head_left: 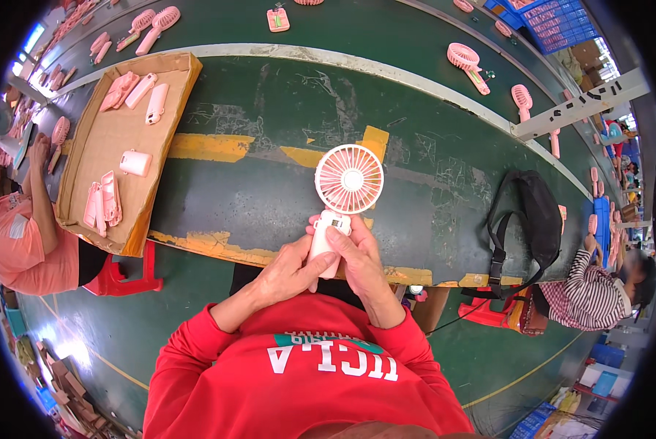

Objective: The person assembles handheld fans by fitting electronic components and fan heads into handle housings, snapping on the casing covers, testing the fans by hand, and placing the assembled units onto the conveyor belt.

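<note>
A small hand-held fan (pixel 348 180) with a round pink grille and a white handle stands upright over the near edge of the dark green table (pixel 269 146). My left hand (pixel 290 269) wraps the handle from the left, thumb on its front. From the right, my right hand (pixel 357 257) grips the same handle, fingers laid over its upper part. The handle's lower end is hidden between my palms. My red sleeves rise from the lower edge.
A shallow cardboard tray (pixel 108 132) holding several pink fan parts lies at the left. More pink fans (pixel 465 60) sit on the green belt behind. A black bag (pixel 536 216) rests at the right edge. Seated people work at left (pixel 20 241) and right (pixel 598 293).
</note>
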Demonstrator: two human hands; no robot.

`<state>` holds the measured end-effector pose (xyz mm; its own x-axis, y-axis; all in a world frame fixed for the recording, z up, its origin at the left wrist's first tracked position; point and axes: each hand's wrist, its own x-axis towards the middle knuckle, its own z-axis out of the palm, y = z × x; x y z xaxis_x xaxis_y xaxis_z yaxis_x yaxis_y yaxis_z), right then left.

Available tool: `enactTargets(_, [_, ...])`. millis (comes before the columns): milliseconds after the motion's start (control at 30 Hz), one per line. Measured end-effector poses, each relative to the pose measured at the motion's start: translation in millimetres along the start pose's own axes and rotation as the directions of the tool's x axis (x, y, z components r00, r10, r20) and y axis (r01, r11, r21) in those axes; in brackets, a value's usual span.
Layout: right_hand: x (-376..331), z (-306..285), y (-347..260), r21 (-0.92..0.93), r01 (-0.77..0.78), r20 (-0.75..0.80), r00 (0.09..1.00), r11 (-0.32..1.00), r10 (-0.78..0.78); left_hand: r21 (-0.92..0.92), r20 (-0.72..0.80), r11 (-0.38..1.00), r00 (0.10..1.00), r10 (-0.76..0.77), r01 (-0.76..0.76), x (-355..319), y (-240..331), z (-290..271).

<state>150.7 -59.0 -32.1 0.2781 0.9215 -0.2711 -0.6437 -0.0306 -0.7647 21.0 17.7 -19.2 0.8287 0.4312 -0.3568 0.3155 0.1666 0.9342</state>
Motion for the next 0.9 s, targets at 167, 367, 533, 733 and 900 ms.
enactTargets(167, [0,1,1,0.024,0.042,0.007,0.999,0.999,-0.042,-0.012,0.000,1.000,1.000,0.009,-0.009,0,-1,-2])
enactTargets(367, [4,-2,1,-0.012,0.027,0.036,0.999,1.000,-0.026,-0.019,0.025,1.000,1.000,0.017,-0.016,0,-2,-4])
enactTargets(533, [18,1,-6,-0.158,0.031,0.073,0.997,0.987,-0.019,-0.164,0.013,0.987,1.000,-0.006,0.008,4,3,-15])
enactTargets(733, [43,-7,-25,-0.362,0.053,0.078,0.997,0.931,-0.026,-0.101,-0.278,0.983,0.953,0.122,-0.155,32,42,-79])
enactTargets(900, [66,-13,-25,-0.700,0.155,0.116,0.988,0.697,-0.104,0.730,-0.486,0.678,0.628,0.608,-0.091,88,79,-159])
